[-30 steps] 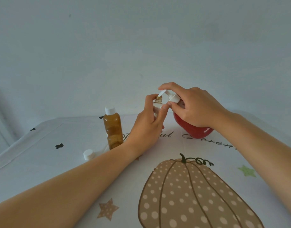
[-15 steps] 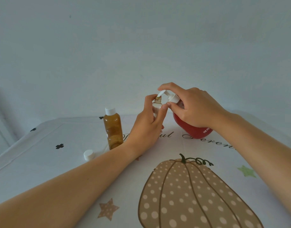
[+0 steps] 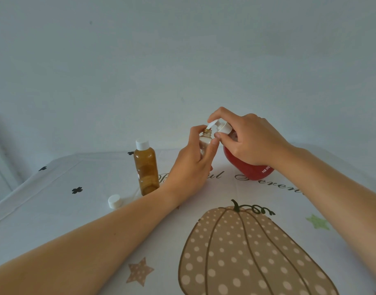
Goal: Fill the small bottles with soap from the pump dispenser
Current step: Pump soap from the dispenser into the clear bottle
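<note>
Spill risk: the spout (image 3: pixel 211 125) sits just over the bottle's (image 3: pixel 205 140) narrow mouth. If the left hand (image 3: pixel 191 165) drifts or tilts, soap would likely run down the outside onto the bench (image 3: pixel 55 209).
Rocking risk: a hard press by the right hand (image 3: pixel 251 141) could rock the dispenser (image 3: pixel 246 171) and pull the spout off the mouth.
Overfill risk: fingers hide most of the bottle, so its level is hard to judge.
Left hand: curled round the bottle, thumb and fingers gripping it upright; the forearm reaches in from the lower left.
Right hand: arched over the pump head and gripping it, index finger on top, thumb by the collar.
Bottle: in the left hand, just left of the dispenser; whether its base touches the bench cannot be told.
Nearby: a capped full bottle (image 3: pixel 146 169) stands to the left, a loose cap (image 3: pixel 114 201) beside it.
</note>
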